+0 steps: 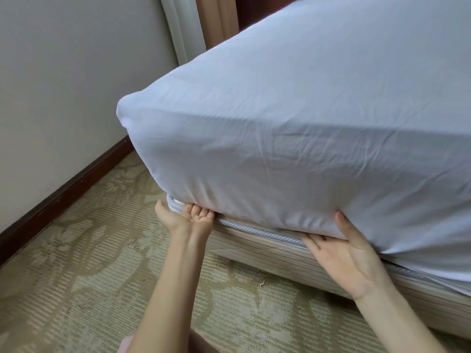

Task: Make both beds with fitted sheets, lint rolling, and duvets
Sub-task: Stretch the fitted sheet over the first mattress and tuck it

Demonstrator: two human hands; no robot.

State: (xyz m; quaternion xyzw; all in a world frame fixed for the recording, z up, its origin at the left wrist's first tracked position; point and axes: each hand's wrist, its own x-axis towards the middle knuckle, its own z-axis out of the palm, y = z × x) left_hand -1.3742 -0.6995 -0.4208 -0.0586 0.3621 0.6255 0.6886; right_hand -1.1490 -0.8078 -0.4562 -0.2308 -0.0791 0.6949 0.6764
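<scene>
A white fitted sheet (280, 118) covers the mattress, whose near corner is raised off the striped bed base (275, 253). My left hand (186, 217) is palm up at the bottom edge near the corner, with its fingers curled against the sheet's hem. My right hand (349, 258) is palm up further right. Its straight fingers reach under the mattress and its thumb lies up against the sheet's side. White corded piping (254, 229) shows in the gap between my hands.
A pale wall (63, 98) with a dark skirting board (63, 194) runs close along the left. Patterned green carpet (89, 276) lies between wall and bed. Curtains (193, 26) hang behind the bed's far corner.
</scene>
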